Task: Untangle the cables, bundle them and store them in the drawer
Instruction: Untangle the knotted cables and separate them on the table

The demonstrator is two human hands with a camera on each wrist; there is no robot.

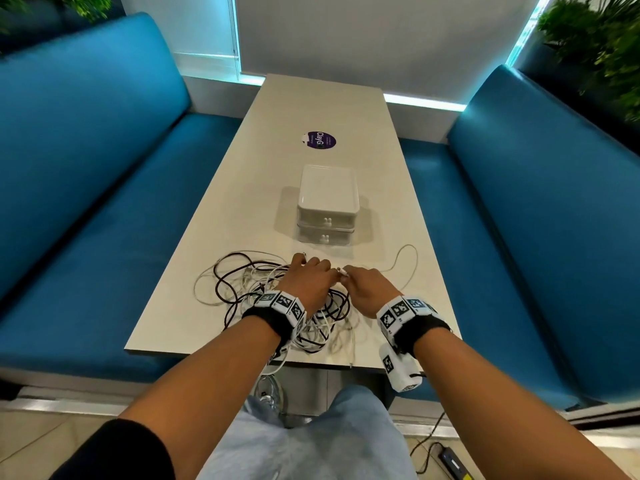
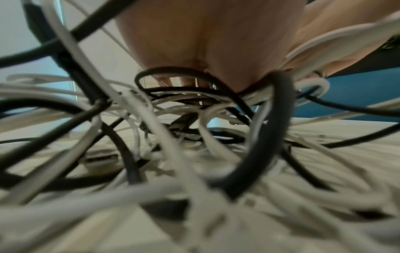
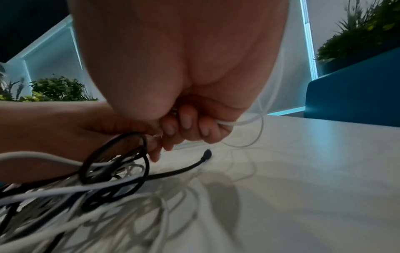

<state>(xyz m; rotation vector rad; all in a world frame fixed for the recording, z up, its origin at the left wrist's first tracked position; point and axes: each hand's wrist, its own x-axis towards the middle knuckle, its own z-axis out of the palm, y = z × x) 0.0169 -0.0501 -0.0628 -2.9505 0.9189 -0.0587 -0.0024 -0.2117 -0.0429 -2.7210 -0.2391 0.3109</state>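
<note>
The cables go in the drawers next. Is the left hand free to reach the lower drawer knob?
Probably not yet: the left hand is busy in the cable tangle. Otherwise the path to the lower drawer knob looks open.

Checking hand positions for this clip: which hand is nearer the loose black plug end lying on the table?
Right. The right hand, gripping a white cable, hangs just above the black plug end. The left hand sits farther off, over the cable tangle.

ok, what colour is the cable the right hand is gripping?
White: a thin white cable held in the curled fingers of the right hand. Right wrist view shows it best.
</note>
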